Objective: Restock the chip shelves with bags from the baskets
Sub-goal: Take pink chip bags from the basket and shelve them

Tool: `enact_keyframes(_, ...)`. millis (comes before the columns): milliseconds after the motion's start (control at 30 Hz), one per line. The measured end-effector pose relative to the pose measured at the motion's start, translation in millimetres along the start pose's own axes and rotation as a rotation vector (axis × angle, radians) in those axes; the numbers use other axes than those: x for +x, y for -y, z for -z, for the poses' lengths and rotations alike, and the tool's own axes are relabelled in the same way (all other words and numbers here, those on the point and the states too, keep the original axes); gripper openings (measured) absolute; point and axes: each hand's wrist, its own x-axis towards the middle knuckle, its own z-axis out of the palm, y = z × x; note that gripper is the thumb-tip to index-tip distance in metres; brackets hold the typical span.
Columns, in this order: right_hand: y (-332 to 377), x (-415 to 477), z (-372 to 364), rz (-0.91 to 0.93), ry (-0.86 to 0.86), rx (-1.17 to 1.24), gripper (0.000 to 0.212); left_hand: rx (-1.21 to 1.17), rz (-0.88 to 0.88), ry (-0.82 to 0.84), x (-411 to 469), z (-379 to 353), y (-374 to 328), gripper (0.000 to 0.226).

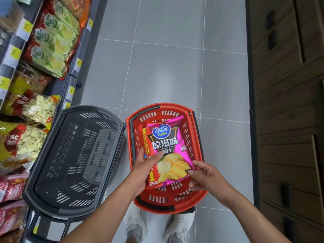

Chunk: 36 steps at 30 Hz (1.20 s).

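A pair of pale grey-white sneakers (178, 225) stands on the floor at the bottom of the view, partly under the near rim of a red plastic shopping basket with slotted walls (158, 206).

Both forearms reach forward over that basket. The left hand (145, 170) grips the left edge of a shiny magenta chip bag printed with yellow crisps and a blue "copico" badge (166, 144), thumb laid across its front. The right hand (206, 178) pinches the bag's lower right corner between thumb and fingertips. The bag is tilted up over the middle of the red basket, within its walls. A strip of the same magenta foil shows behind the bag's top edge; whether that is a second bag cannot be told.

Just left of the red basket, rims touching, sits a black plastic shopping basket of the same slotted make (57, 155).

Further left run the dark grey shelves (70, 79). They hold pink bags (12, 186) nearest, then clear bags of pale chips (35, 109), then green and white chip bags (54, 37) beyond, with yellow price tags (78, 63) on the shelf edges.

Grey floor tiles (166, 67) stretch ahead, and a dark wooden cabinet (289, 85) lines the right side.
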Motion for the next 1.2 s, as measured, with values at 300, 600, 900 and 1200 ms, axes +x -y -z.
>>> enact_keyframes(300,-6.3,80.3,-8.0,0.028,-0.129,-0.222,0.035,0.014,-0.227,-0.274,14.8,68.2,-25.6,0.050)
enact_keyframes(600,-10.6,197.0,-36.4,0.192,-0.348,-0.716,0.024,0.191,-0.375,-0.397,30.2,131.5,-57.5,0.047)
enact_keyframes(900,-5.7,301.2,-57.3,0.204,-0.454,-1.168,0.023,0.228,-0.431,-0.435,74.3,184.9,-48.6,0.050)
enact_keyframes(1200,-17.5,360.2,-49.9,0.161,-0.539,-1.490,0.013,0.186,-0.440,-0.407,108.4,200.7,-32.6,0.043)
